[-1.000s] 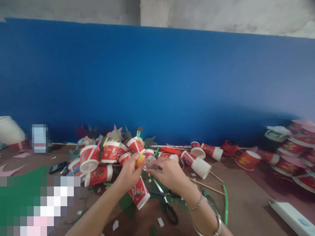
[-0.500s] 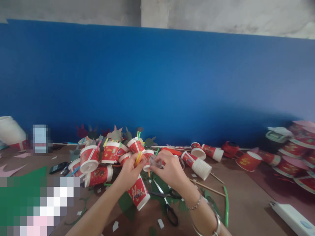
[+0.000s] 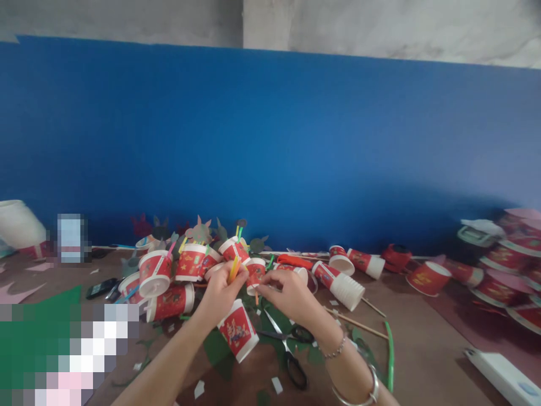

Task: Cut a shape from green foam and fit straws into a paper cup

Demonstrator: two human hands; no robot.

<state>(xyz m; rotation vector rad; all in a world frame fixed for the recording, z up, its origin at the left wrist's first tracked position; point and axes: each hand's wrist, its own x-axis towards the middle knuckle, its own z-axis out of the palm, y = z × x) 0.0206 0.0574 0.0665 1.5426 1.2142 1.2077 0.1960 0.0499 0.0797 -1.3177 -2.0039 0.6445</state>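
Note:
My left hand (image 3: 222, 294) is closed around a yellow and orange strip (image 3: 234, 269) that sticks up between thumb and fingers. Just to its right, my right hand (image 3: 284, 288) has thumb and fingertips pinched together; whatever is between them is too small to make out. A red printed paper cup (image 3: 255, 275) stands behind, between the two hands. Below my left hand another red and white cup (image 3: 239, 331) lies tilted. Black-handled scissors (image 3: 285, 341) lie open on the table under my right hand.
Decorated red cups (image 3: 155, 273) are heaped at the left. Stacked cups (image 3: 344, 287), wooden sticks (image 3: 359, 323) and a green strip (image 3: 389, 355) lie at the right. A white device (image 3: 502, 375) is at far right. A blue panel (image 3: 270, 141) stands behind.
The clear, crinkled material at my right fingertips no longer shows. My right fingers have drawn lower and closer together, and the strip in my left hand stands more upright.

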